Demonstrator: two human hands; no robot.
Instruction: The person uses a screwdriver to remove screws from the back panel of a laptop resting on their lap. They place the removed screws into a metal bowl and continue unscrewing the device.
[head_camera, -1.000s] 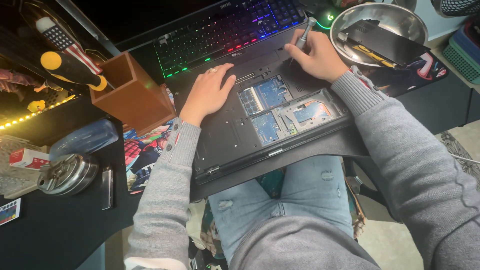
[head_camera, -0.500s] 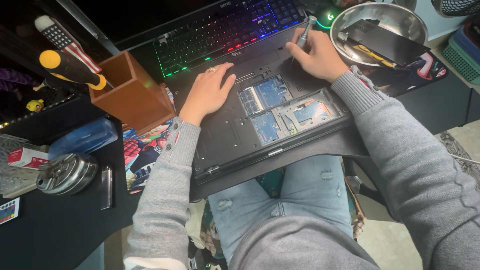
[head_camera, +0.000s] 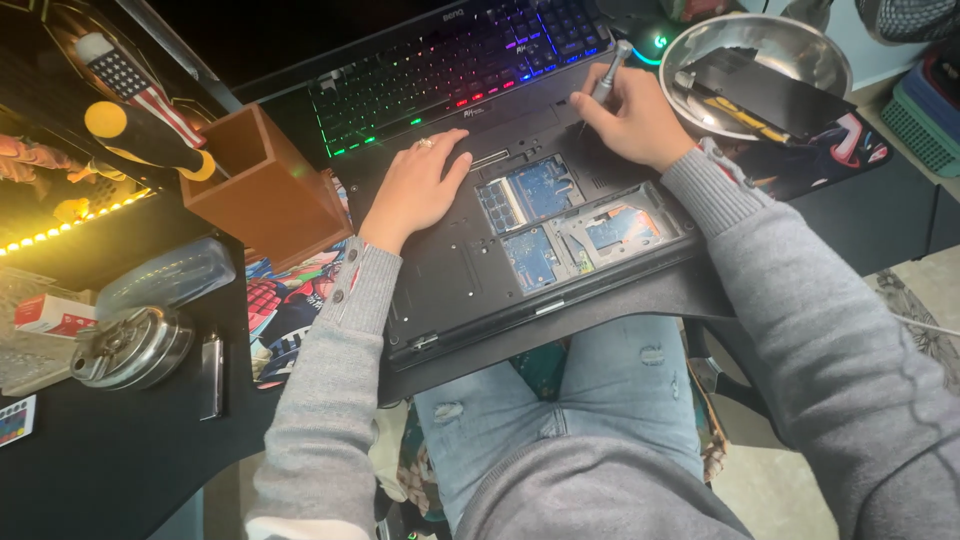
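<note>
We are unscrewing the underside of the black upturned laptop (head_camera: 520, 240), which lies across the near edge of the black table (head_camera: 130, 450). Our left hand (head_camera: 418, 190) rests flat with fingers released on it, while our right hand (head_camera: 635, 120) grasps the slim silver screwdriver (head_camera: 607, 75) at its far edge. Next, we judge, the tip needs steady downward turning pressure.

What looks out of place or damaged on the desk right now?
Nothing looks damaged or spilled. The laptop lies bottom-up with its cover off and boards exposed. A black panel sits in the metal bowl. The right hand holds a screwdriver; the left hand rests flat on the laptop.
</note>
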